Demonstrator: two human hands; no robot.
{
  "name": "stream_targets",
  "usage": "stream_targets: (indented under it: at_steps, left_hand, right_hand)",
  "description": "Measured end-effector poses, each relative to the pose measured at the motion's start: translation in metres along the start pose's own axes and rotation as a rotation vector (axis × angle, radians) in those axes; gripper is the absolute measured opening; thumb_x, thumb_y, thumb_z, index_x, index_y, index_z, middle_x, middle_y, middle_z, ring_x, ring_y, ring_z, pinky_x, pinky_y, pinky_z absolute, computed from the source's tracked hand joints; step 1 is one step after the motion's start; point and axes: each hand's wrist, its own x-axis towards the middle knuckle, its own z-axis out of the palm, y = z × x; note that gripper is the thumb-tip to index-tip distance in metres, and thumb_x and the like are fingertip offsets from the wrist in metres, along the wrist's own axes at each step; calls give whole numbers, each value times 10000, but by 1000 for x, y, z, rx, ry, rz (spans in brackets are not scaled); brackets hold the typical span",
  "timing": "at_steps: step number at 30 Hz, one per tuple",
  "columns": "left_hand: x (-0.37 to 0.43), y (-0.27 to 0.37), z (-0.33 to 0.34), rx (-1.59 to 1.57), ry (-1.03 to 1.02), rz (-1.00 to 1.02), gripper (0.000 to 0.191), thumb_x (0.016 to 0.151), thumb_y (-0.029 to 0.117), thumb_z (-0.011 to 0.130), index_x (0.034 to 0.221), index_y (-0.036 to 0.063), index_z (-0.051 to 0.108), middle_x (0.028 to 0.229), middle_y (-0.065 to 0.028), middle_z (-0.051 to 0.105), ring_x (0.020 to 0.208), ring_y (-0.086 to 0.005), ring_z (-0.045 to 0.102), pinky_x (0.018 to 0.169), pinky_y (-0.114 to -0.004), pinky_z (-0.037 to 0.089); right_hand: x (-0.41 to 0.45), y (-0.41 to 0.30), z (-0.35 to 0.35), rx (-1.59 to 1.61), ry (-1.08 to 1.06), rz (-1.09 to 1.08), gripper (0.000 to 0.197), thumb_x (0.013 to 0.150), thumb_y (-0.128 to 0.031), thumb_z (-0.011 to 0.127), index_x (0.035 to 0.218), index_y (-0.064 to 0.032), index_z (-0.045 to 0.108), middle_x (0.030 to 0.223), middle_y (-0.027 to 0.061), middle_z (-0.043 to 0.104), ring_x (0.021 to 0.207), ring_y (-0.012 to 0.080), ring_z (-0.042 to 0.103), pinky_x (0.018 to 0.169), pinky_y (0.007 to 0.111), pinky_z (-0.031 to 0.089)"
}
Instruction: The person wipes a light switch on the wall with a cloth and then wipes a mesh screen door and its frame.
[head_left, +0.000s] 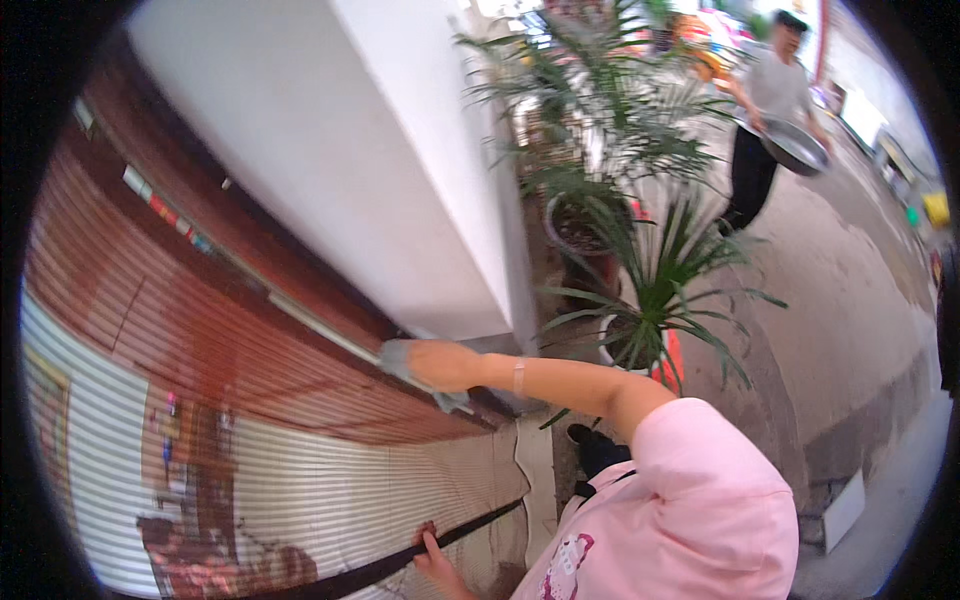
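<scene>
My right hand (439, 364) presses a grey cloth (394, 358) against the long, narrow ledge of a reddish-brown door frame (322, 319); part of the cloth hangs below the fingers. Lower down, my left hand (431, 555) grips the dark edge strip (480, 523) of a ribbed, see-through curtain or panel (315, 480), thumb on the near side and fingertips showing beyond the strip. Small colourful items or stickers (169, 214) line the ledge farther left. Through the ribbed surface, blurred room contents show.
A white wall (315, 150) adjoins the frame. Beside it stand a potted palm (585, 217) and a spiky potted plant (649, 322). At upper right, a person (776, 90) carries a large metal basin (795, 146). A white board (844, 514) lies lower right.
</scene>
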Motion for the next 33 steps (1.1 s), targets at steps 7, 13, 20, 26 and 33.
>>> stream_targets:
  at_steps: [7,13,20,26,33]
  left_hand:
    - [-7,20,27,70,386,-212,314,911,153,592,1175,-17,593,1163,-97,615,1082,-170,557,971,-310,399]
    - [16,37,131,454,533,-348,515,871,267,624,1283,-9,485,1184,-207,561,1119,-320,528,958,-400,402]
    - [-7,53,276,-196,409,-293,588,865,188,620,1361,-17,379,1309,-170,483,1196,-275,471,1026,-404,366]
    - [16,69,342,284,12,218,553,850,64,574,1370,20,392,1339,-189,467,1225,-334,458,1033,-422,368]
    - [-6,67,342,298,-31,-49,378,870,53,527,1247,24,519,1166,-177,598,1042,-333,590,917,-412,459]
  right_hand:
    - [-43,21,-16,511,-355,225,356,952,-285,479,964,64,545,994,266,584,928,417,544,804,463,424]
    - [-58,25,-30,995,-585,252,237,937,-181,500,1001,46,524,857,119,502,835,168,462,768,323,413]
    - [-45,-32,-26,1102,-999,-427,261,903,-129,519,1098,45,520,998,146,572,926,280,540,857,365,415]
    - [7,20,28,922,-261,324,381,980,-308,478,1092,45,566,1055,150,599,967,236,546,892,356,404]
    - [42,68,-25,1165,-79,358,354,931,-236,540,1187,8,567,1183,103,586,1058,208,543,943,331,401]
